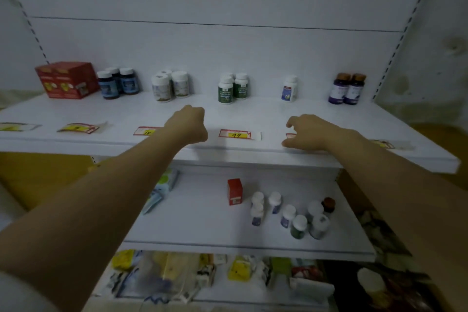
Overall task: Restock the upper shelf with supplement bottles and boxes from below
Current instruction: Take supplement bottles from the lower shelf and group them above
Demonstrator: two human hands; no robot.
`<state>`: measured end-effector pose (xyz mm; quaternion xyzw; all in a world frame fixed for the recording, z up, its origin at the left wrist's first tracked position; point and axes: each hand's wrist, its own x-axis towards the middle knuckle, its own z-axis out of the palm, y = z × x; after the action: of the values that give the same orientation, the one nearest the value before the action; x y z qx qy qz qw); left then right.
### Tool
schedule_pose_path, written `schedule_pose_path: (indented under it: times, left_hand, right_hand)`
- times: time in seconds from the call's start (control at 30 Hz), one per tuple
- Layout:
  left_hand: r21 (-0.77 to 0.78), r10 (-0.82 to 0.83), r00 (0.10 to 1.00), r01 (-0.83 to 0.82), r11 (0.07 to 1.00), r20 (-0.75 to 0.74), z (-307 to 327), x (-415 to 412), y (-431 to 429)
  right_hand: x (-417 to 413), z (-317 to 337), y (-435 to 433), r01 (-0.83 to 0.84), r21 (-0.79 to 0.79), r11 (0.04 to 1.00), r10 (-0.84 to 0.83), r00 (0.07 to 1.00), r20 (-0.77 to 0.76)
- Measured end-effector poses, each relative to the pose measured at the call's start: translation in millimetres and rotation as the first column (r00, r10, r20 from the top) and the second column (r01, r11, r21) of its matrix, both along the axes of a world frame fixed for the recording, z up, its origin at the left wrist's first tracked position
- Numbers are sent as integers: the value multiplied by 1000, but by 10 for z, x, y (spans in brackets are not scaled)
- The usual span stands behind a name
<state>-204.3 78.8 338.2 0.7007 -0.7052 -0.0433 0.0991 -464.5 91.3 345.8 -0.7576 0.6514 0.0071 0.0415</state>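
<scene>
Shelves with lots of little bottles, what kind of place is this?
Probably a shop, maybe a pharmacy. Yellow price tags lie along the upper shelf, pill bottles and red boxes stand in neat groups behind them, and slotted rails for movable shelves run up the back wall.

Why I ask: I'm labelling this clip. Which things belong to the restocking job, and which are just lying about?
Job: upper shelf, its standing bottles and red boxes; loose bottles and small red box on the lower shelf.
Lying about: price tags, blue-green packs on that shelf, packets heaped at the bottom.
</scene>
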Motion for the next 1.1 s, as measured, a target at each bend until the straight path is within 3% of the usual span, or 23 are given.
schedule_pose_path:
  times: [0.17, 0.27, 0.53, 0.83, 1.1]
  left_hand:
    - [-70, -99, 992, 93, 993, -78, -163, -17, 491]
    - [-116, -182, 967, 164, 980, -176, -369, -72, 808]
    - [65, -189, 934, 218, 974, -304, -1245, -359, 1298]
    - [257, -49, 955, 128, 958, -294, -2018, -976, 789]
    - [292, 31, 955, 60, 955, -296, -2586, -1495, 143]
  right_hand:
    - [-22, -171, 675, 73, -51, 996, -70, 996, 54]
    - [-47, -376, 1058, 124, -4, 992, -124, 990, 63]
    - [-298, -1123, 1586, 220, 169, 961, -241, 964, 114]
    - [-757, -1969, 1073, 175, 273, 946, -230, 956, 184]
    - [-1010, -2510, 221, 95, 285, 954, -149, 974, 172]
